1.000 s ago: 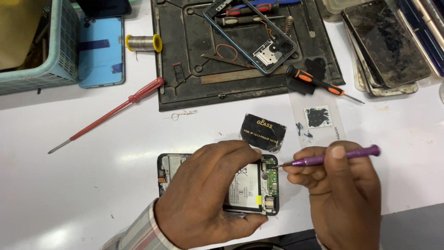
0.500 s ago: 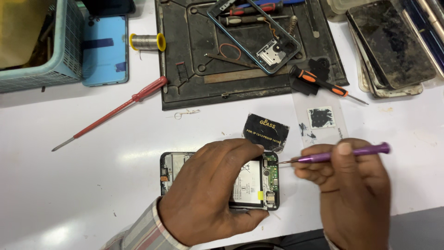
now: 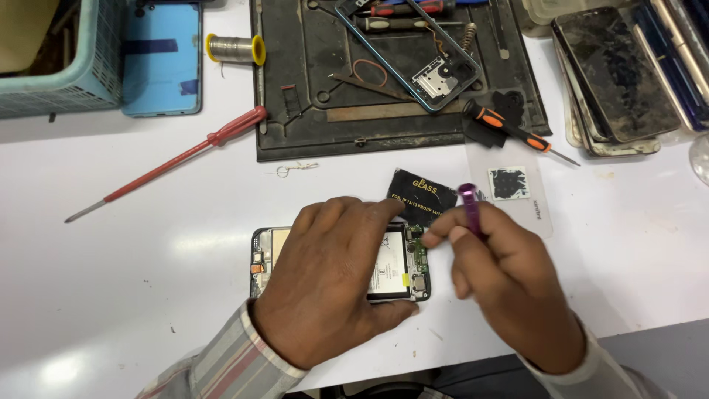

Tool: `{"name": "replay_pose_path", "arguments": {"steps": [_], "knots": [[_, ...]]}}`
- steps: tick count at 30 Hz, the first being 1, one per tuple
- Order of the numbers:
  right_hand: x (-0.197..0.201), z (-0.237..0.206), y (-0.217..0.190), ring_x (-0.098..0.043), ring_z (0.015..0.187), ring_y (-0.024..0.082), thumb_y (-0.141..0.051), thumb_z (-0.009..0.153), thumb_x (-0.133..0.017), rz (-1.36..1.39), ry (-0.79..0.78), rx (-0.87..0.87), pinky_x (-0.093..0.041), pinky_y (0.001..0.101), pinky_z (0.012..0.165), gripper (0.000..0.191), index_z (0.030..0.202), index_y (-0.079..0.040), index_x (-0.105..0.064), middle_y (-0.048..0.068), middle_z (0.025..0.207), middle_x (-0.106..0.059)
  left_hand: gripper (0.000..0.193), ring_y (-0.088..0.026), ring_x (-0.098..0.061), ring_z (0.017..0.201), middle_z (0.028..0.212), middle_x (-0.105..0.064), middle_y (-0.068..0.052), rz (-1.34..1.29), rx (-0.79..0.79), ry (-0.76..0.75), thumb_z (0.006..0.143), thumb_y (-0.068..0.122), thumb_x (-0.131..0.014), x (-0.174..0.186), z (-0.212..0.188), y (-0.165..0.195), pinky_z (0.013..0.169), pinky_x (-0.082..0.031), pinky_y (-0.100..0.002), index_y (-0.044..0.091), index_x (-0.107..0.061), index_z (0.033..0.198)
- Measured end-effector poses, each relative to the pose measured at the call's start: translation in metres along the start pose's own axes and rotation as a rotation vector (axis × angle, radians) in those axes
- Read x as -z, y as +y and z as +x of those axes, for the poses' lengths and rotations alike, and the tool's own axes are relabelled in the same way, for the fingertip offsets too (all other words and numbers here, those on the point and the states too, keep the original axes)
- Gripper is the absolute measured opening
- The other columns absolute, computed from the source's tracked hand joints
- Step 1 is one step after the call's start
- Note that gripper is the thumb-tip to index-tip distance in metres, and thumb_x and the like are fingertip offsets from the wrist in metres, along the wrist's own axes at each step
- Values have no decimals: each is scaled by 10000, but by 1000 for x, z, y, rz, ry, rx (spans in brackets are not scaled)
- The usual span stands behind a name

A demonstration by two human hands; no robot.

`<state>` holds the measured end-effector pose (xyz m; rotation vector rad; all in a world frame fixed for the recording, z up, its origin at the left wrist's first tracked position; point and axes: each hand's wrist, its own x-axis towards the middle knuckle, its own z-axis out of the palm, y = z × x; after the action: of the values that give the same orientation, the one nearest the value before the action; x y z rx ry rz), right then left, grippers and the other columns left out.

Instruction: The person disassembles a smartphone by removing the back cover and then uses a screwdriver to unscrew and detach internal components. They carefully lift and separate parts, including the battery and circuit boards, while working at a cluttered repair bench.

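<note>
Clearly, my left hand [image 3: 332, 284] lay flat over the opened phone [image 3: 402, 262] near the front edge of the white surface [image 3: 148, 258], fingers spread and pressing it down, while my right hand [image 3: 509, 284] pinched a purple screwdriver [image 3: 470, 210] upright over the phone's green circuit board. To do this well, I judged the tip should sit square in the screw and the phone stay pinned. I counted three screwdrivers: purple, red [image 3: 170, 161], orange-and-black [image 3: 517, 133].
</note>
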<state>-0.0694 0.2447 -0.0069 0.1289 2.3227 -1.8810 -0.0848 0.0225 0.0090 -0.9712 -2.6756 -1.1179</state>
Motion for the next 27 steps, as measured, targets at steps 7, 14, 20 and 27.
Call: {"name": "replay_pose_path", "arguments": {"steps": [7, 14, 20, 27], "knots": [[-7, 3, -23, -506, 523, 81, -68, 997, -552, -335, -8, 19, -430, 260, 473, 194, 989, -14, -738, 62, 651, -639, 967, -339, -564, 1095, 1126, -636, -157, -27, -8, 34, 598, 360, -916, -5, 2, -2, 918, -395, -462, -10, -468, 1371], [0, 18, -30, -452, 561, 50, -66, 814, -708, -398, -100, -1, -379, 238, 486, 151, 959, -45, -673, -2, 760, -635, 944, -349, -556, 1089, 1119, -641, -163, -16, -8, 39, 607, 390, -907, -10, 6, -5, 923, -386, -469, 8, -463, 1348], [2, 33, -24, -471, 594, 50, -23, 755, -738, -485, -152, 49, -396, 230, 521, 182, 911, -39, -645, -2, 776, -645, 947, -332, -561, 1064, 1097, -643, -156, -27, -1, 28, 598, 376, -902, -13, 7, -6, 906, -387, -460, 7, -456, 1348], [20, 42, -25, -453, 500, 51, -50, 859, -634, -114, -183, -149, -361, 220, 425, 110, 968, -40, -632, 25, 835, -726, 952, -319, -562, 1057, 1062, -633, -158, -11, 1, 16, 593, 388, -907, -14, 8, -6, 904, -393, -458, -2, -459, 1337]]}}
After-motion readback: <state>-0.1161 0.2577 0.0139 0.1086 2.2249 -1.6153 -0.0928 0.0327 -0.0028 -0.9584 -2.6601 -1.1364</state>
